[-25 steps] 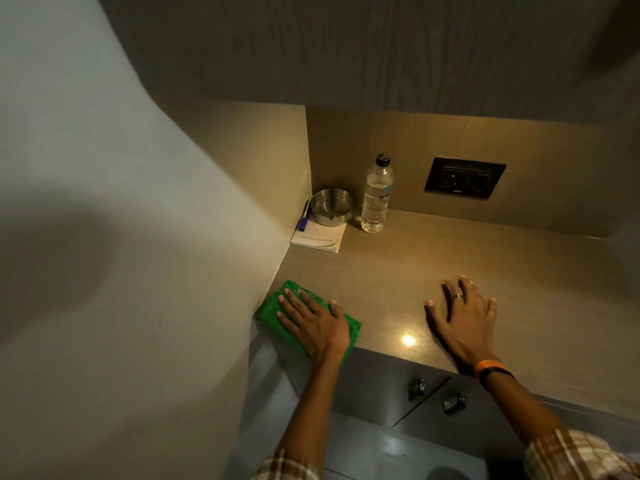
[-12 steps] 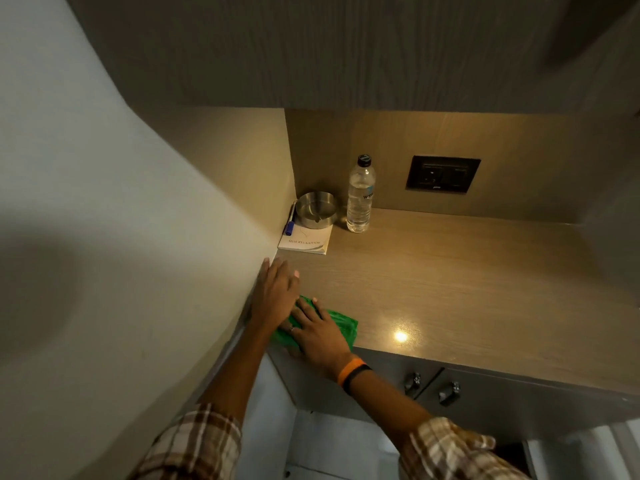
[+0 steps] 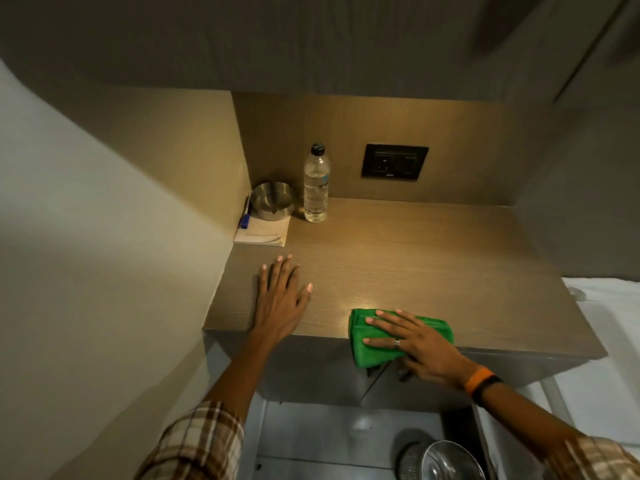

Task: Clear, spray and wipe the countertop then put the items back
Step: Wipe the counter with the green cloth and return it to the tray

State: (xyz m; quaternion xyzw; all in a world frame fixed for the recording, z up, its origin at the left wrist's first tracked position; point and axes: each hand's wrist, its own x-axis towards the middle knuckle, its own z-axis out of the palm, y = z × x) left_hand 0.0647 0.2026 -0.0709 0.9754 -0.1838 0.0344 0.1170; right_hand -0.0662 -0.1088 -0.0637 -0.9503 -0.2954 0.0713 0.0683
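The wooden countertop (image 3: 433, 258) fills the middle of the head view. A folded green cloth (image 3: 367, 351) lies at its front edge, partly hanging over it. My right hand (image 3: 422, 348) presses flat on the cloth, fingers spread and pointing left. My left hand (image 3: 280, 299) rests flat and empty on the counter's left front part. In the back left corner stand a clear water bottle (image 3: 316, 188) and a metal ashtray (image 3: 272, 202). The ashtray sits on a white notepad (image 3: 265, 233), with a blue pen (image 3: 245, 218) beside it against the wall.
A dark wall socket (image 3: 394, 162) is set in the back panel. An overhead cabinet hangs low above. The wall closes the left side. Grey cabinet doors (image 3: 311, 368) are under the counter, a metal bin (image 3: 446, 462) stands on the floor, and a white surface (image 3: 606, 306) lies right.
The cloth passed from my left hand to my right hand at the left front corner, then slid right along the front edge. My left hand moved onto the bare counter.
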